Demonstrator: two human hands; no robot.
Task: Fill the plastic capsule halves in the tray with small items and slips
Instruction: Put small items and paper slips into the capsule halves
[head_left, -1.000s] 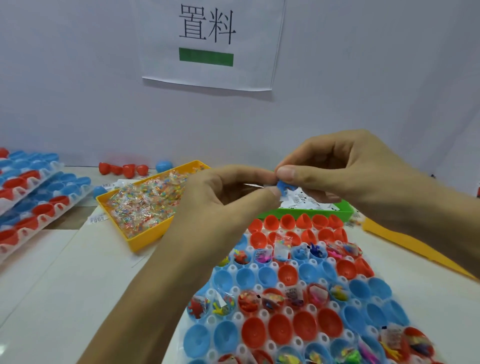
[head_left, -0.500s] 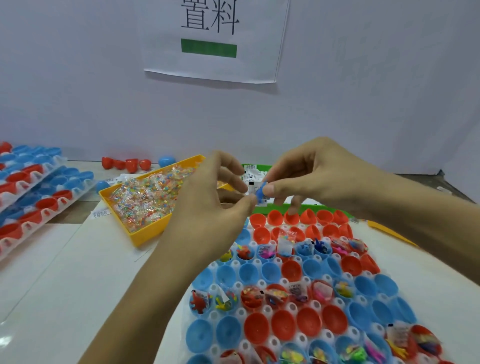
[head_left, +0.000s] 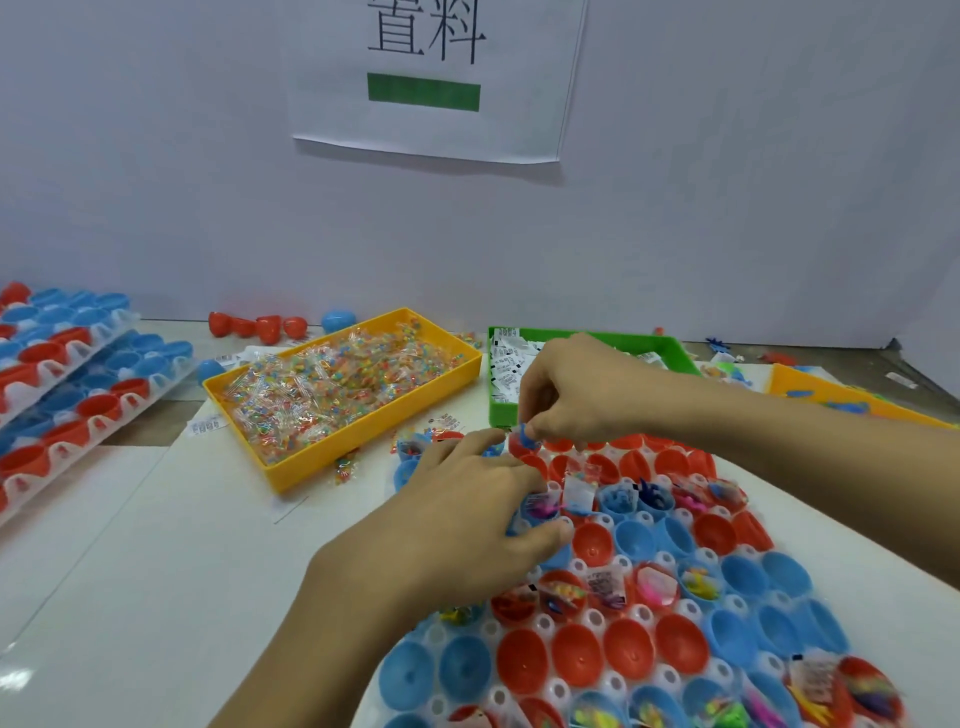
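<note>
Head view: The right hand (head_left: 582, 395) pinches a small blue item (head_left: 529, 434) between thumb and fingertips, directly above the far rows of the capsule tray (head_left: 649, 613). The left hand (head_left: 467, 525) rests on the tray's left side, fingers loosely spread and touching the capsule halves (head_left: 592, 543), grasping nothing visible. The yellow bin (head_left: 343, 400) and green bin (head_left: 587, 374) lie beyond the tray.

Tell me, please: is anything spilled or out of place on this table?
Yes. A few candy packets lie on the table just outside the yellow bin, by its near corner. Some slips also lie loose on the table left of that bin. Loose red capsule halves sit by the wall, outside any tray.
</note>
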